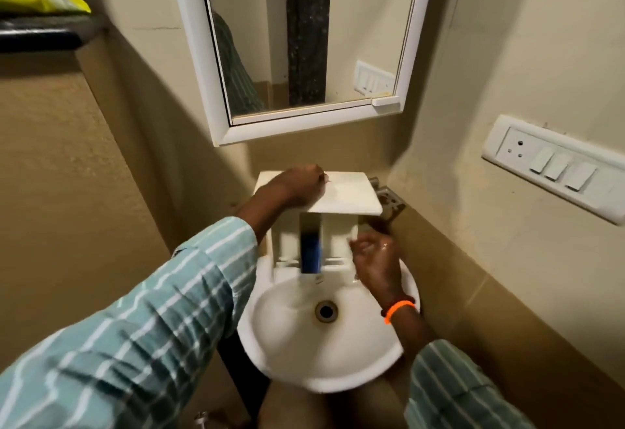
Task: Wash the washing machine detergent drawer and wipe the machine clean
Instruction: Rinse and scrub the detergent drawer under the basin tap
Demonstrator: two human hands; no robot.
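White plastic detergent drawer [338, 198] stood on end over the back of the wash basin [324, 354], front panel up and flat like a lid, compartments facing the person, blue insert [311, 256] running down the middle. Left hand [297, 185] lay over the top panel at about 10 o'clock from the drain [326, 311], fingers curled over the far edge, seemingly gripping it to steady the drawer. Right hand [375, 256] sat at 2 o'clock from the drain, just beside the drawer's right wall, wet and shiny, fingers loosely bent; blurred, so cannot tell whether it touched the drawer or held anything; no cloth or brush visible. Orange wristband [399, 310] on that wrist.

Step looked like rinsing or rubbing the compartments by hand. To do it well: keep the left hand firm on the top panel so the drawer doesn't slide off the basin rim, tilt the compartments toward the bowl so water drains in, work fingers into the corners and around the blue insert where residue collects, then turn it to reach the back.

Drawer looked off-white to cream, hard, smooth, probably slippery when wet; dirt level unreadable through the motion blur. Tap not clearly visible; a metal wall fitting [389, 202] showed at 1 o'clock behind the drawer
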